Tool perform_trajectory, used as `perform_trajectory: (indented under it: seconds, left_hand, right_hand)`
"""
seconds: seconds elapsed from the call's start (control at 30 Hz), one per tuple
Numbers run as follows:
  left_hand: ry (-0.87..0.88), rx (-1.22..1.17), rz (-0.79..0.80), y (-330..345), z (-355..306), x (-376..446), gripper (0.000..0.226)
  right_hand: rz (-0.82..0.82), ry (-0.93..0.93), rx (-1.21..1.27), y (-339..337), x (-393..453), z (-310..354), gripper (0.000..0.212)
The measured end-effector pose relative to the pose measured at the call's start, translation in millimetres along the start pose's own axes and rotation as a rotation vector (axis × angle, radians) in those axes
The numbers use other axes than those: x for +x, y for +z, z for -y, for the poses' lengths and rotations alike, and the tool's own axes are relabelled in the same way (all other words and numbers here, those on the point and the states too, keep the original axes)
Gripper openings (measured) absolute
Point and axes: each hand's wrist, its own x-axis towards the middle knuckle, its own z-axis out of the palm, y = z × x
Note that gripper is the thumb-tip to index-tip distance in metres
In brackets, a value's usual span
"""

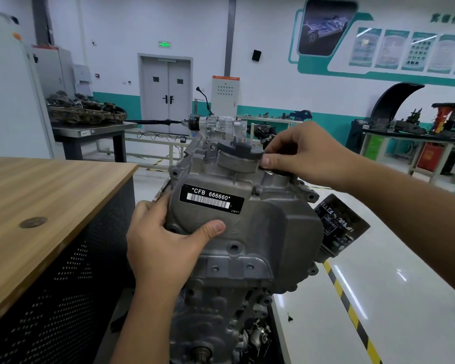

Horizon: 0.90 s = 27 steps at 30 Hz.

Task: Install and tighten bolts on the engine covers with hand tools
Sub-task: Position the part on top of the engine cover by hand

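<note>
Cover: the grey cast-aluminium engine cover point(242, 222) with the black barcode label point(211, 198) sits dead centre, seated against the engine block point(221, 324), which runs down to 6 o'clock.

Left hand: the left hand point(163, 248) grips the cover's edge at about 8 o'clock, fingers wrapped behind the rim and thumb pressed flat on the face just below the label. Looks like it's just steadying the thing.

Right hand: the right hand point(302, 156) is up at 1 o'clock, fingertips pinched narrow at the edge of the dark round cap point(241, 151) on top. Could be a bolt or small part in there, honestly can't tell, it's hidden by the fingers.

Progress: early days I'd say. Several bolt holes along the flange point(233, 267) at 6 o'clock look empty, and no wrench or ratchet is anywhere in shot. So starting bolts by hand, then all the tightening, is still to do.

Around: wood-topped bench point(50, 195) with black perforated side at 9 o'clock, touching distance from the left hand. Black oil filter canister point(339, 227) sticks out at 3 o'clock.

In the way: the bench crowds the left side, so swinging a tool there may be tight. The filter could block the right-hand flange bolts.
</note>
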Motion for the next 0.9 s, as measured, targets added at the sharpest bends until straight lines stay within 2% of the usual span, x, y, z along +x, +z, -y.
perform_trajectory:
  seconds: [0.13,0.23,0.33,0.4,0.5,0.57,0.63,0.7,0.8,0.9]
  left_hand:
    - [-0.010,-0.008,-0.023,1,1,0,0.081]
    - [-0.035,0.030,-0.029,1,1,-2,0.091]
    - [-0.080,0.084,-0.067,1,-3,-10,0.096]
    - [-0.107,0.081,-0.165,3,-7,-22,0.083]
    - [-0.194,-0.107,-0.329,4,-14,-55,0.056]
    - [-0.466,-0.256,-0.383,2,-14,-77,0.057]
    - [-0.881,-0.334,-0.318,1,-14,-95,0.070]
    - [-1.130,-0.420,-0.106,-1,-16,-103,0.079]
    - [-1.220,-0.541,0.151,-2,-20,-103,0.096]
    - [-1.263,-0.728,0.218,2,-20,-101,0.082]
  right_hand:
    - [-0.007,-0.007,-0.069,3,-2,-2,0.015]
    - [-0.017,0.007,-0.061,8,-5,-4,0.005]
    - [-0.037,0.020,-0.074,12,-6,-3,0.007]
    - [-0.053,0.027,-0.090,13,-6,-2,0.006]
    - [-0.098,0.043,-0.076,15,-8,-2,0.014]
    - [-0.120,0.050,-0.045,16,-9,-1,0.015]
    - [-0.133,0.052,-0.036,17,-10,-1,0.015]
    - [-0.137,0.059,-0.028,16,-10,-1,0.016]
    - [-0.124,0.067,-0.001,13,-10,1,0.014]
    - [-0.134,0.067,-0.014,13,-7,1,0.014]
